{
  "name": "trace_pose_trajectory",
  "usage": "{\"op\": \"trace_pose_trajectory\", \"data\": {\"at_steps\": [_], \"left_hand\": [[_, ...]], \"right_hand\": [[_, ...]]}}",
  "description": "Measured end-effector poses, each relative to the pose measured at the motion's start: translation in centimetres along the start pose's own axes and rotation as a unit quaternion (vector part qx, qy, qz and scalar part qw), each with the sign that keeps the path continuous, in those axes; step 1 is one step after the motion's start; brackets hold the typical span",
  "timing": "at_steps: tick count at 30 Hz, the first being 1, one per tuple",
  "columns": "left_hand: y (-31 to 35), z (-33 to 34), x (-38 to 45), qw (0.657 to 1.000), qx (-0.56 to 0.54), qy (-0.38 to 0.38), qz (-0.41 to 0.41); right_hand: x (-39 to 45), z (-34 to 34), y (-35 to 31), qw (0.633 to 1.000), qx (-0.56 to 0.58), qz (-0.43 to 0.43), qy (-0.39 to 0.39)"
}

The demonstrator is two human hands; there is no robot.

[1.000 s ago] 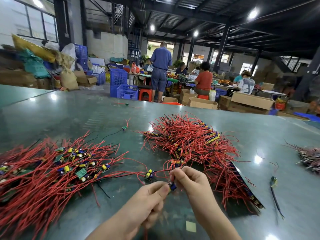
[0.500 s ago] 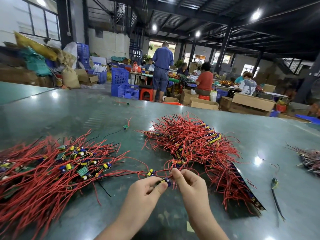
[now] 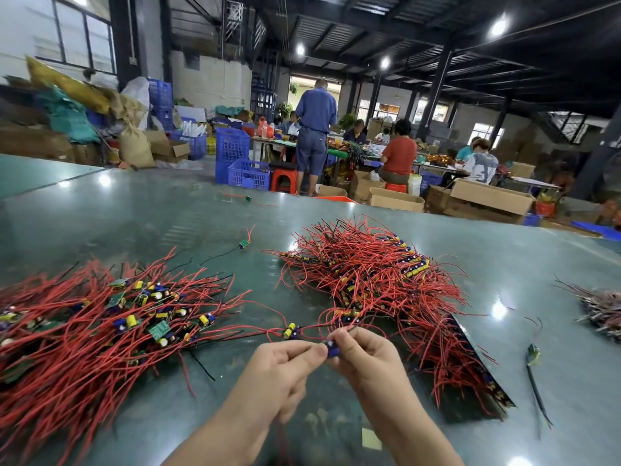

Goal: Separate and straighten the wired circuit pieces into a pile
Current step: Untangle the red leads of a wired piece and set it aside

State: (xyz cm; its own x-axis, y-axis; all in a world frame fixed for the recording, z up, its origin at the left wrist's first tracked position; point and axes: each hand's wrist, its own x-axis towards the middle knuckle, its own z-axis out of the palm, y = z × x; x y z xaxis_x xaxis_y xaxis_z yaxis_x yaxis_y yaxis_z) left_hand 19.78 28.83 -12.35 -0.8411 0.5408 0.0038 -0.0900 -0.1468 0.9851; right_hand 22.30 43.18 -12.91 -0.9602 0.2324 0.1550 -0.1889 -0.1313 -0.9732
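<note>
Red wires [image 3: 369,274], blue-and-yellow capacitors [image 3: 131,321], glossy dark-green table [image 3: 134,216]

Both hands meet over the green table [image 3: 504,270], left hand [image 3: 282,371] and right hand [image 3: 366,359] pinching one small blue circuit piece [image 3: 332,348] between them. Straightened pile [image 3: 84,324] sits left, tangled pile [image 3: 376,280] just behind the hands.

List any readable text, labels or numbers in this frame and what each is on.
None can be read.
Green circuit boards in the left pile: any markings too small.
Yellow capacitors: print blurred.
Cardboard boxes behind the table: no legible print.
Seated worker's patterned shirt: blurred.
</note>
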Motion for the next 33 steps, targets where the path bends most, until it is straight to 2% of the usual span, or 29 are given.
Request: {"op": "trace_pose_trajectory", "data": {"at_steps": [1, 3, 6, 13, 16, 18, 21, 23, 25, 28, 30, 33], "left_hand": [[0.3, 0.0, -0.1, 0.998, -0.049, -0.023, -0.035], [0.6, 0.0, -0.3, 0.993, -0.088, -0.042, -0.065], [0.4, 0.1, -0.1, 0.994, -0.072, -0.032, -0.069], [0.5, 0.1, -0.2, 0.996, -0.046, -0.004, -0.082], [0.2, 0.0, 0.1, 0.998, 0.007, 0.045, -0.039], [0.1, 0.0, 0.2, 0.997, 0.04, 0.059, -0.011], [-0.1, -0.2, 0.3, 0.989, 0.112, 0.09, 0.039], [-0.2, -0.5, 0.4, 0.967, 0.188, 0.131, 0.113], [-0.4, -1.1, 0.7, 0.93, 0.277, 0.164, 0.179], [-0.9, -1.6, 0.8, 0.901, 0.326, 0.185, 0.218], [-1.1, -1.7, 1.0, 0.893, 0.338, 0.191, 0.229], [-1.1, -1.9, 1.3, 0.888, 0.334, 0.202, 0.244]], "right_hand": [[0.0, 0.0, 0.0, 1.0, 0.023, 0.002, -0.007], [0.0, 0.1, 0.0, 1.0, -0.006, -0.01, 0.004], [-0.3, 0.4, -0.1, 0.998, -0.05, -0.032, 0.033], [-0.4, 0.8, -0.3, 0.99, -0.127, -0.056, 0.014], [-0.4, 0.6, -0.5, 0.992, -0.102, -0.065, 0.033], [-0.3, 0.5, -0.6, 0.996, -0.067, -0.038, 0.054], [-0.4, 0.3, -0.7, 0.996, -0.07, -0.02, 0.045], [-0.4, 0.0, -1.1, 0.993, -0.114, -0.023, 0.018], [-0.4, -0.5, -1.4, 0.989, -0.144, -0.026, -0.013], [-0.5, -0.6, -2.2, 0.988, -0.148, -0.007, -0.046], [-0.4, -0.7, -2.2, 0.992, -0.12, 0.0, -0.022], [0.1, -1.1, -1.8, 0.997, -0.033, 0.023, 0.071]]}}
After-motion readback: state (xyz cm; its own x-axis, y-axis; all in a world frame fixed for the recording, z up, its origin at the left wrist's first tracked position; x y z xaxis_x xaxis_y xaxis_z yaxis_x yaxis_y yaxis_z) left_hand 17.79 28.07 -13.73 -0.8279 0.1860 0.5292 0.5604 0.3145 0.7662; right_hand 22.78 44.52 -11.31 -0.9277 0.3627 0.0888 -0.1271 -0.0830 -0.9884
